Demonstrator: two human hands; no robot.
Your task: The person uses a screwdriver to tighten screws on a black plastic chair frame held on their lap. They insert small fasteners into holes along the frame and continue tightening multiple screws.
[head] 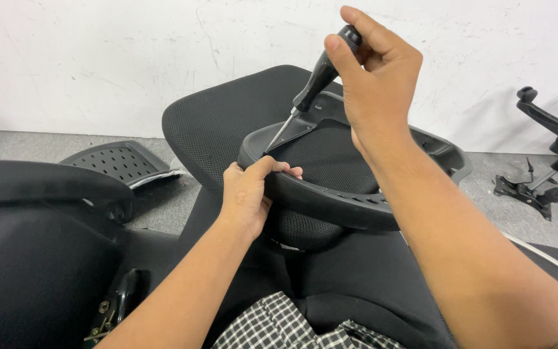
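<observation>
Left hand [248,197] gripped the frame [330,200] to steady it; right hand [377,74] clenched the screwdriver [314,81], tip angled in.

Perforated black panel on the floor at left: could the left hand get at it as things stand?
Probably not at once: the left hand grips the headrest frame, and a black armrest partly covers the perforated panel.

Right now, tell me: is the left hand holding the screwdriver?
No, the right hand grips the screwdriver; the left hand holds the black frame.
</observation>
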